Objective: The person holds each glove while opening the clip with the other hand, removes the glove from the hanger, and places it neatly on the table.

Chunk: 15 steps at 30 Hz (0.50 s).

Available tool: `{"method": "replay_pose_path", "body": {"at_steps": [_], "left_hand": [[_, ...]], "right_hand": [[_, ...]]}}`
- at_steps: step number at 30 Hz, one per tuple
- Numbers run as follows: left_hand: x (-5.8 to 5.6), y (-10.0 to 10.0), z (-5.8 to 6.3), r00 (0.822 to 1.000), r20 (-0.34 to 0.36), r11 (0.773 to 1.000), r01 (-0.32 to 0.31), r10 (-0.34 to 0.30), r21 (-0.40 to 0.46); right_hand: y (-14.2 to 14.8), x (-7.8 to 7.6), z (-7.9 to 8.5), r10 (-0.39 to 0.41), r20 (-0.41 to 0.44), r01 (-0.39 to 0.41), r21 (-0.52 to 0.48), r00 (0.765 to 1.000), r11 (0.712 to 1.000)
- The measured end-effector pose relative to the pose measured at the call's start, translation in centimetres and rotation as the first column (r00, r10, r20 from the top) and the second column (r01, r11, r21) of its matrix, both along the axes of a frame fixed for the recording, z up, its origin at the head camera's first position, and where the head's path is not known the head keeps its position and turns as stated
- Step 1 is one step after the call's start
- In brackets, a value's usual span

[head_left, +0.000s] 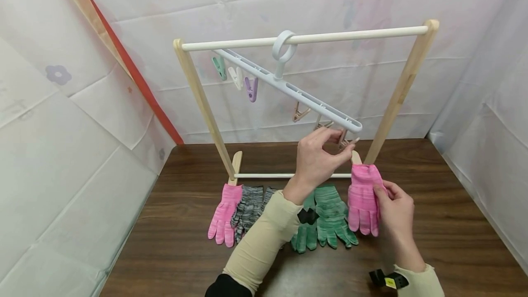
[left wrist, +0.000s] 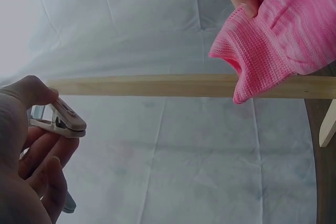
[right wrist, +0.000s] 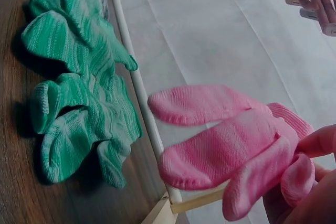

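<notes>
My left hand pinches a pale pink clothespin at the near right end of the white clip hanger. Thumb and fingers sit on opposite arms of the clip. A pink knitted glove is in my right hand, gripped at its side, cuff up and fingers pointing down. In the left wrist view the glove's cuff opening is to the right of the clothespin, with a gap between them. The hanger's ring hook goes round the white rod.
A wooden rack carries the rod. Green, white and purple clothespins hang at the hanger's far left; beige ones hang nearer my left hand. On the table lie another pink glove, grey gloves and green gloves.
</notes>
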<state>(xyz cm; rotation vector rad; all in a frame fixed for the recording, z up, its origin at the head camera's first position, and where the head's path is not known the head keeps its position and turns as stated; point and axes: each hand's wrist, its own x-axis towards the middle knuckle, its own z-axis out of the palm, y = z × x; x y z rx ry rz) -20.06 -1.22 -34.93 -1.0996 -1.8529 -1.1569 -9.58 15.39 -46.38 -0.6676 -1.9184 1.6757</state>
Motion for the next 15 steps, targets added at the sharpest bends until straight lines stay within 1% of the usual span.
{"method": "replay_pose_path", "body": {"at_steps": [3,7,9,15], "left_hand": [[0.0,0.0,0.0,1.000,-0.004,1.000,0.012,-0.012,0.002],[0.1,0.1,0.0,1.000,-0.018,1.000,0.013,-0.013,0.007],[0.1,0.1,0.0,1.000,-0.021,1.000,0.014,-0.014,0.009],[0.2,0.2,0.0,1.000,-0.010,1.000,0.020,-0.020,0.013]], "right_hand": [[0.3,-0.1,-0.1,0.029,0.010,-0.027,-0.127,1.000,0.991],[0.8,-0.1,-0.3,0.055,0.012,-0.051,-0.205,0.998,0.977],[1.0,-0.1,-0.5,0.071,0.021,-0.065,-0.208,0.997,0.976],[1.7,-0.2,-1.5,0.111,0.098,-0.093,-0.168,0.989,0.981]]}}
